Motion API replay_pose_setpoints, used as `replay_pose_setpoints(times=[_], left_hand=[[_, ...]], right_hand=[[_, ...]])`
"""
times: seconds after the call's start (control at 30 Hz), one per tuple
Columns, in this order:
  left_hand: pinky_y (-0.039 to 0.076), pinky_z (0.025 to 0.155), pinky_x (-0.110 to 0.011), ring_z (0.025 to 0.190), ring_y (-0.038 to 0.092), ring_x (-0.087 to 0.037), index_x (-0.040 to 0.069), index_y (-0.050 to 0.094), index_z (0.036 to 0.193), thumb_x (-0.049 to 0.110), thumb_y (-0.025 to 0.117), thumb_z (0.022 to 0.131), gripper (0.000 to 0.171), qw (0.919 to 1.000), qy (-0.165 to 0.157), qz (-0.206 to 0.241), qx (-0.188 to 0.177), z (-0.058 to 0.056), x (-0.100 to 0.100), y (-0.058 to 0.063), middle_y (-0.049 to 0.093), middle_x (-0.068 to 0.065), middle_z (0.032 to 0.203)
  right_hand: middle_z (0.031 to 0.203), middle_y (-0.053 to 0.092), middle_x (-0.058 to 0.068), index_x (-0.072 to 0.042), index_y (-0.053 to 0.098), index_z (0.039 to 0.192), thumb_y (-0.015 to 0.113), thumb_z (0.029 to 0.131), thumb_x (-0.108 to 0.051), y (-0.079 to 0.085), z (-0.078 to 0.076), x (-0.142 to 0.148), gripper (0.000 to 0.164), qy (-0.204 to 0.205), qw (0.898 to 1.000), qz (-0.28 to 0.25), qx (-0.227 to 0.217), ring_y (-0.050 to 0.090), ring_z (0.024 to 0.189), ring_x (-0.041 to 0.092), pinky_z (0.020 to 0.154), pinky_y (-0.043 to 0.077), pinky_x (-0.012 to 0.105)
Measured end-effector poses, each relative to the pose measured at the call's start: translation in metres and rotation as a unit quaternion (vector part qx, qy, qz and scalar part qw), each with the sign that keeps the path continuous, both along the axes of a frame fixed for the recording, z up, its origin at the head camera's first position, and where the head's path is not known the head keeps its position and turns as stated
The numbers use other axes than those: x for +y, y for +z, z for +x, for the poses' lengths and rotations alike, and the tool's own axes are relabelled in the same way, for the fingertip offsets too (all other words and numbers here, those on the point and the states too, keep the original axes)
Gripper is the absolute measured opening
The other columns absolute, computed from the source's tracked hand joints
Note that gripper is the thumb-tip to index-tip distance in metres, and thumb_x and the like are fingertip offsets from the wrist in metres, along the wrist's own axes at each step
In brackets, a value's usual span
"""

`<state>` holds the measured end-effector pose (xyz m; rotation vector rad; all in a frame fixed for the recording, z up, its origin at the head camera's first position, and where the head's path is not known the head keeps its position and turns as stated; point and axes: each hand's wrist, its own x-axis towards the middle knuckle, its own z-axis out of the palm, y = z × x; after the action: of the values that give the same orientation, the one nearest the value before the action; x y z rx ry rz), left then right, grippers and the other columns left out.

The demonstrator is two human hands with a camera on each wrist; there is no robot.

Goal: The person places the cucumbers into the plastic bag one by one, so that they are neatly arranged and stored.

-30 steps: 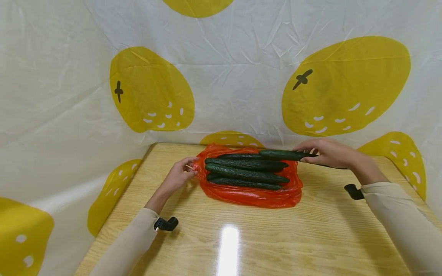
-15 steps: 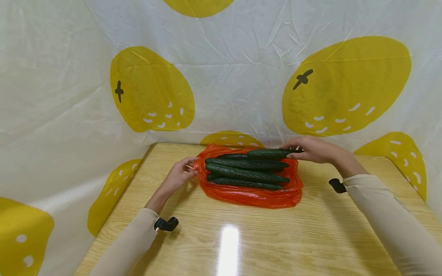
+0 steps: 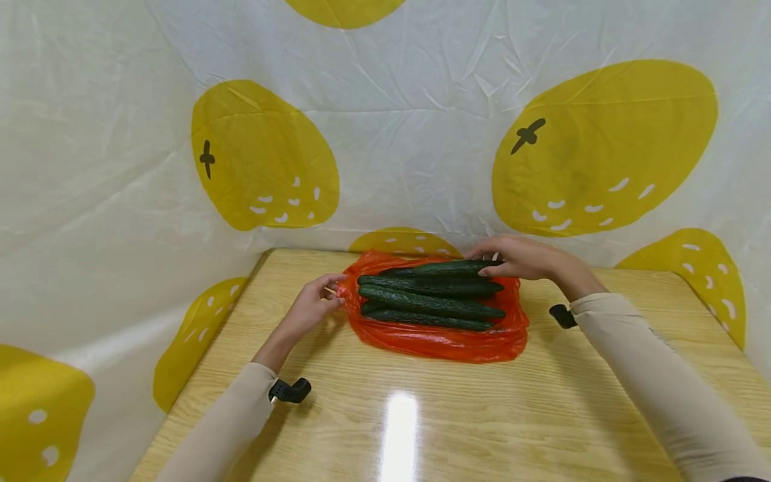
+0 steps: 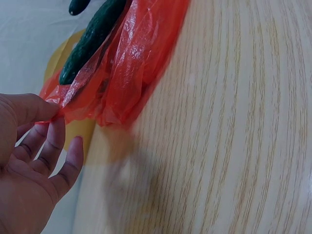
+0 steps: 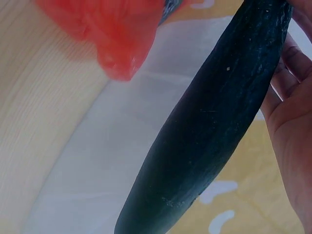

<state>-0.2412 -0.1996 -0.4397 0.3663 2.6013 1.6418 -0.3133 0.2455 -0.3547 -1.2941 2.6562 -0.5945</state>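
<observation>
A red plastic bag (image 3: 440, 347) lies on the table with several dark green cucumbers (image 3: 430, 306) side by side on it. My left hand (image 3: 311, 304) pinches the bag's left end between thumb and fingers; the left wrist view shows the thumb pressing the red film (image 4: 80, 105). At the back right, my right hand (image 3: 518, 258) grips the right end of another cucumber (image 3: 448, 268), which lies along the rear of the pile. In the right wrist view this cucumber (image 5: 204, 117) crosses close to the camera, its gripped end partly out of frame.
The wooden table (image 3: 482, 415) carries a bright light reflection in front of the bag. A pale curtain with yellow fruit prints (image 3: 409, 167) hangs directly behind the table and along the left side. Black wrist cameras (image 3: 290, 390) sit at both sleeves.
My right hand has moved left, bringing its cucumber from the bag's right edge further over the back of the pile. The left hand and the bag have stayed in place.
</observation>
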Motion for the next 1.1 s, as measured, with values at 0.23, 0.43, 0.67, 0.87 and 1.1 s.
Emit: replay_pose_setpoints(times=[0.23,0.43,0.67,0.87,1.1], left_hand=[[0.056,0.077,-0.043,0.088,0.060,-0.024,0.005,0.060,0.138,-0.003,0.066,0.094,0.045,1.0000,0.002,0.003,0.001,0.000,0.000,-0.001,0.061,-0.015,0.108],[0.055,0.079,-0.049,0.088,0.059,-0.025,0.006,0.060,0.138,-0.003,0.066,0.094,0.045,1.0000,0.002,0.006,0.001,-0.001,0.000,-0.003,0.061,-0.015,0.108],[0.055,0.078,-0.048,0.089,0.059,-0.025,0.006,0.060,0.139,-0.002,0.066,0.095,0.045,1.0000,0.002,0.001,0.003,0.000,0.000,-0.003,0.061,-0.015,0.109],[0.055,0.077,-0.046,0.089,0.059,-0.024,0.006,0.060,0.139,-0.003,0.066,0.095,0.045,1.0000,0.004,0.002,0.003,0.002,0.002,-0.001,0.060,-0.015,0.108],[0.054,0.076,-0.041,0.089,0.058,-0.025,0.006,0.060,0.139,-0.003,0.066,0.094,0.045,1.0000,0.002,0.002,0.004,-0.001,0.001,-0.003,0.060,-0.015,0.109]], right_hand=[[0.118,0.070,-0.001,-0.011,0.067,0.129,0.071,0.097,-0.019,-0.007,-0.005,-0.018,0.034,0.020,1.000,0.000,0.000,0.065,0.101,0.019,0.090,0.055,0.047],[0.125,0.068,0.003,-0.010,0.066,0.131,0.069,0.098,-0.018,-0.012,-0.010,-0.032,0.035,0.028,0.999,-0.002,-0.025,0.064,0.107,0.022,0.094,0.053,0.049],[0.124,0.068,0.005,-0.008,0.067,0.130,0.071,0.096,-0.017,-0.016,-0.013,-0.045,0.035,0.025,1.000,0.001,-0.006,0.065,0.107,0.024,0.093,0.053,0.048],[0.123,0.069,0.006,-0.008,0.067,0.130,0.072,0.096,-0.018,-0.020,-0.016,-0.056,0.036,0.021,1.000,-0.001,0.015,0.066,0.107,0.024,0.093,0.053,0.047],[0.124,0.069,0.007,-0.009,0.067,0.130,0.072,0.096,-0.019,-0.026,-0.019,-0.066,0.036,0.009,1.000,0.001,0.021,0.067,0.108,0.025,0.094,0.053,0.046]])
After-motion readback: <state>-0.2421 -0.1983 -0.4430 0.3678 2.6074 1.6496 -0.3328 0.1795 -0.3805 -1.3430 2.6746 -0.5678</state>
